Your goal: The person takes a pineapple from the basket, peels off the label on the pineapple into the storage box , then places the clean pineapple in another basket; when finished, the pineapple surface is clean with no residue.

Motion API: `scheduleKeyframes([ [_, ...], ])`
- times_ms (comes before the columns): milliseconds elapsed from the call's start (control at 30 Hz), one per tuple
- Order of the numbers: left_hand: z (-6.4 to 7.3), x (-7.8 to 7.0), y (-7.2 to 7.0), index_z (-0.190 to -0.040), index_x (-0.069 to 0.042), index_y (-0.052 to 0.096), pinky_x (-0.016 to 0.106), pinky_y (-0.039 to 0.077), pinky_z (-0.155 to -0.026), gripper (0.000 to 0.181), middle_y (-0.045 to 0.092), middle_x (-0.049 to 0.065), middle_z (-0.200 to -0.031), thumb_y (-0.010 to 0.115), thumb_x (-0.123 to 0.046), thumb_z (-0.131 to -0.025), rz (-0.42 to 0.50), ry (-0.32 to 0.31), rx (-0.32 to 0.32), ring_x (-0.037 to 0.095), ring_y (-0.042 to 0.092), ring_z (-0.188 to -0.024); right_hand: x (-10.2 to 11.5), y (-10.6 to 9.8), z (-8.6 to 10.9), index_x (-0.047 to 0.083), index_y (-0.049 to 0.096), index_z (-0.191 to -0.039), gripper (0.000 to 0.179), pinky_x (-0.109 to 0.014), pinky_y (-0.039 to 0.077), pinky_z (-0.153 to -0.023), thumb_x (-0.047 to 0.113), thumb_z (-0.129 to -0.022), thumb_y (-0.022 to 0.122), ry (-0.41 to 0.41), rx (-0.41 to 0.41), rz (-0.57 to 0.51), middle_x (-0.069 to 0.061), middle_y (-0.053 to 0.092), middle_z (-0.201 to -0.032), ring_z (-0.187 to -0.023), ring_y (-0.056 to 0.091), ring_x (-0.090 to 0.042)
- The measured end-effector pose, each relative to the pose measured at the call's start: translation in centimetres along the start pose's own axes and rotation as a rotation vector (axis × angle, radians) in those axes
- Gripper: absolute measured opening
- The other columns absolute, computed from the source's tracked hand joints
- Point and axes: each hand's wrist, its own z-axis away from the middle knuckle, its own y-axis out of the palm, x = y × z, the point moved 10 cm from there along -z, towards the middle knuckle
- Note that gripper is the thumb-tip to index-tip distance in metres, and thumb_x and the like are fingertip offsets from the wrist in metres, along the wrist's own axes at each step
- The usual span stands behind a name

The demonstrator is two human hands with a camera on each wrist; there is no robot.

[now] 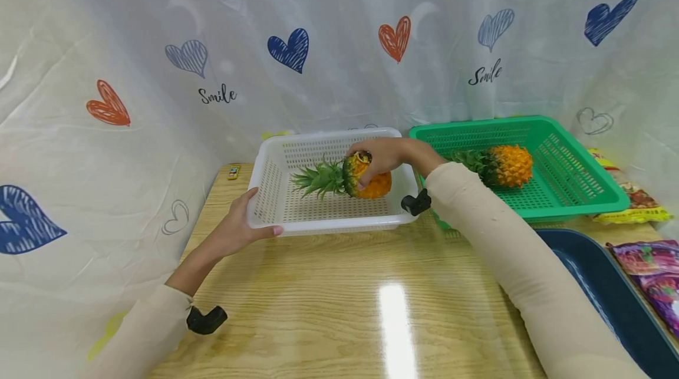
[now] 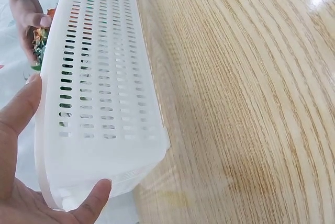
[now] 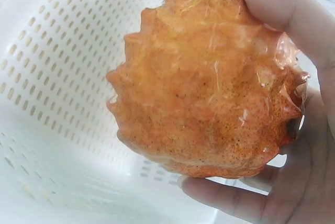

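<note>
My right hand (image 1: 383,158) holds an orange and green pineapple (image 1: 377,185) inside the white basket (image 1: 325,227), its leafy crown pointing left. Up close in the right wrist view, thumb and fingers wrap around the spiky orange body of this pineapple (image 3: 204,88). At the basket's front left corner, my left hand (image 1: 239,223) grips the rim, with the thumb along the front edge. From the left wrist view, that hand (image 2: 21,182) spans the corner of the perforated basket (image 2: 104,153). A second pineapple (image 1: 510,165) lies in the green basket (image 1: 578,209) on the right.
A dark blue tray (image 1: 599,284) sits at the right, in front of the green basket. Beside it are a purple package (image 1: 649,276) and a yellow bag (image 1: 631,196). One small yellow item (image 1: 233,172) lies at the wooden table's (image 1: 318,302) back left. A heart-printed curtain (image 1: 339,90) hangs behind.
</note>
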Motion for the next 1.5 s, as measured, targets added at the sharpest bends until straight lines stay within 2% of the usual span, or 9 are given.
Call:
scheduleKeyframes([
  [100,0.0,-0.1,0.0,-0.155,-0.002,0.026,0.048,0.049,-0.094,0.094,0.048,0.029,-0.137,0.083,-0.019,-0.082,0.012,0.015,0.001,0.044,0.058,-0.119,0.1,-0.3,0.4,0.021,0.040,-0.153,0.086,-0.053,0.046,-0.103,0.045,-0.082,0.081,-0.007,-0.020,-0.004,-0.013,0.038,-0.156,-0.141,0.039,-0.034],
  [433,0.0,0.1,0.0,-0.156,-0.002,0.024,0.050,0.048,-0.095,0.096,0.046,0.028,-0.139,0.083,-0.021,-0.083,0.014,0.012,-0.001,0.043,0.057,-0.121,0.8,-1.8,2.3,0.018,0.042,-0.153,0.085,-0.054,0.044,-0.106,0.043,-0.082,0.082,-0.050,-0.112,0.039,-0.011,0.039,-0.156,-0.139,0.041,-0.034],
  [533,-0.1,0.3,-0.1,-0.157,-0.002,0.020,0.052,0.046,-0.098,0.100,0.038,0.030,-0.144,0.083,-0.023,-0.083,-0.007,-0.013,-0.005,0.043,0.054,-0.123,1.1,-2.5,3.3,0.017,0.041,-0.153,0.085,-0.056,0.040,-0.109,0.041,-0.082,0.082,-0.061,-0.133,0.036,-0.011,0.036,-0.159,-0.142,0.038,-0.034],
  [633,-0.1,0.7,-0.2,-0.159,-0.002,0.013,0.054,0.042,-0.101,0.106,0.025,0.031,-0.150,0.083,-0.028,-0.083,-0.042,-0.061,-0.009,0.041,0.047,-0.127,1.2,-3.2,4.3,0.018,0.041,-0.153,0.085,-0.056,0.039,-0.110,0.040,-0.082,0.083,-0.059,-0.159,0.021,-0.009,0.033,-0.160,-0.144,0.036,-0.033],
  [700,-0.1,0.6,-0.3,-0.159,-0.002,0.011,0.055,0.041,-0.102,0.108,0.022,0.030,-0.151,0.083,-0.030,-0.084,-0.050,-0.072,-0.009,0.041,0.046,-0.128,1.2,-3.6,4.9,0.018,0.041,-0.153,0.086,-0.056,0.041,-0.108,0.039,-0.082,0.083,-0.060,-0.178,0.020,-0.010,0.034,-0.160,-0.142,0.038,-0.033],
  [867,-0.4,0.0,-0.3,-0.157,0.000,0.017,0.052,0.045,-0.099,0.102,0.035,0.029,-0.144,0.083,-0.025,-0.083,-0.028,-0.024,-0.003,0.041,0.055,-0.122,1.4,-4.0,6.1,0.016,0.041,-0.153,0.087,-0.054,0.044,-0.104,0.040,-0.081,0.083,-0.051,-0.213,0.047,-0.009,0.038,-0.157,-0.136,0.044,-0.031],
  [1033,-0.6,-0.1,-0.2,-0.157,0.001,0.019,0.051,0.046,-0.098,0.101,0.041,0.028,-0.140,0.084,-0.023,-0.083,-0.014,-0.015,-0.003,0.040,0.057,-0.120,1.7,-4.1,7.3,0.016,0.042,-0.152,0.087,-0.049,0.050,-0.096,0.041,-0.080,0.083,-0.039,-0.246,0.057,-0.007,0.044,-0.150,-0.124,0.053,-0.026],
  [1300,-0.3,-0.1,-0.1,-0.157,-0.001,0.020,0.047,0.047,-0.096,0.100,0.038,0.028,-0.141,0.084,-0.023,-0.083,-0.020,-0.020,0.001,0.040,0.057,-0.120,2.3,-3.6,10.2,0.019,0.044,-0.152,0.087,-0.046,0.049,-0.087,0.048,-0.079,0.083,-0.019,-0.301,0.115,-0.004,0.050,-0.144,-0.117,0.054,-0.024],
  [1500,-0.1,-0.1,-0.1,-0.155,-0.002,0.025,0.046,0.049,-0.094,0.096,0.048,0.027,-0.136,0.085,-0.019,-0.082,0.004,0.001,0.001,0.041,0.060,-0.116,2.8,-2.5,12.3,0.024,0.045,-0.150,0.086,-0.042,0.048,-0.077,0.051,-0.078,0.083,-0.002,-0.327,0.119,-0.003,0.053,-0.136,-0.106,0.055,-0.023],
])
